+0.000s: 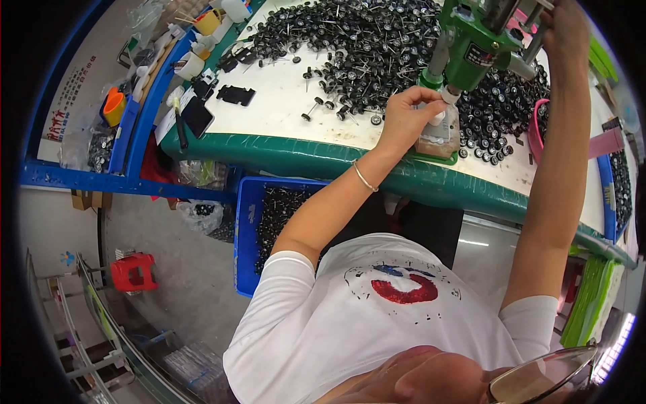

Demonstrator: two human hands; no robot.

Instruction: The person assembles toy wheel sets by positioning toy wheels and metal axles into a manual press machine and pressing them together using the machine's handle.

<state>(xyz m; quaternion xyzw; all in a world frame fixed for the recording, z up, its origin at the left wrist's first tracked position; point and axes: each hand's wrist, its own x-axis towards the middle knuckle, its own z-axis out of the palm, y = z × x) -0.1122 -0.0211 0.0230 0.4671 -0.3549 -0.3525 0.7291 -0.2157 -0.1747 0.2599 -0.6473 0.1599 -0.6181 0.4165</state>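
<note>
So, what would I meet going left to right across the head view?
Red stool, black plate, left hand, right hand.

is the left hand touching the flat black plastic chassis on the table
Apart: the head view shows white tabletop and black wheels between the left hand and the chassis.

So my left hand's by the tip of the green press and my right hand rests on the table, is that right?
Not quite: your right hand is raised beside the press, not on the table, as the head view shows. Your left hand is indeed by the press's tip.
</note>
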